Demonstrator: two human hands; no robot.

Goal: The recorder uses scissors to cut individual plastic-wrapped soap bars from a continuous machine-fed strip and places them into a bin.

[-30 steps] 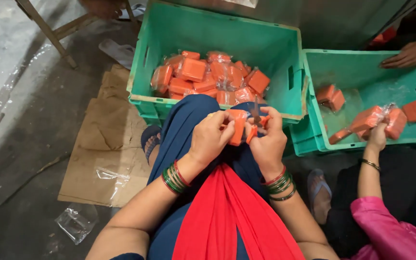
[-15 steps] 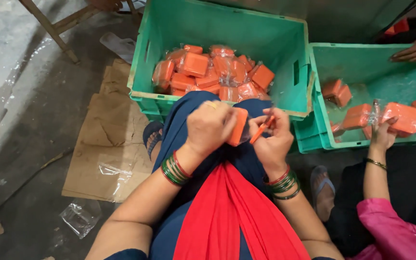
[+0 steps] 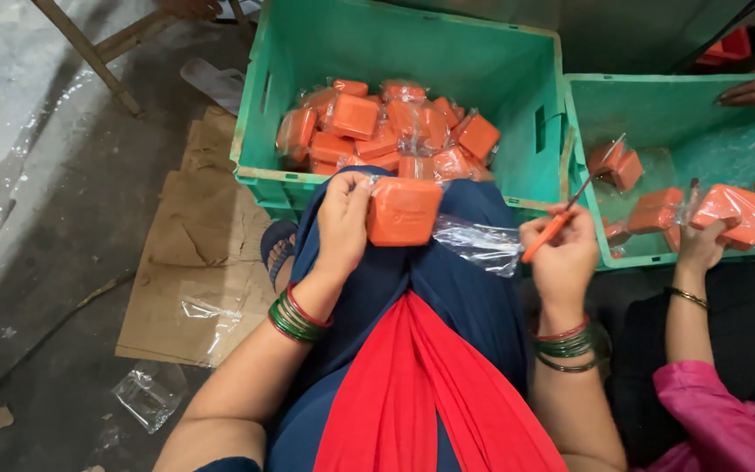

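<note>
Your left hand [image 3: 342, 214] has its fingers wrapped over the left edge of an orange block [image 3: 404, 211], thumb side toward you, holding it upright on your lap; the block sits at 3 o'clock from those fingers, touching them. Your right hand [image 3: 561, 253] is closed on a pair of orange-handled scissors [image 3: 561, 214], blades pointing to 1 o'clock, well apart from the block. A clear plastic bag [image 3: 478, 243] trails from the block's lower right corner, filling the gap between your two hands.

At 12 o'clock from the block stands the big green crate [image 3: 395, 52], its near rim just behind your fingers, piled with wrapped orange blocks [image 3: 386, 131]. A second green crate [image 3: 701, 122] lies at 2 o'clock, its left wall touching the first. Flattened cardboard [image 3: 194, 262] covers the floor at 9 o'clock, with bare floor beyond it. Another person's hand [image 3: 701, 245] at 3 o'clock grips a wrapped block [image 3: 740, 214] over the second crate.
</note>
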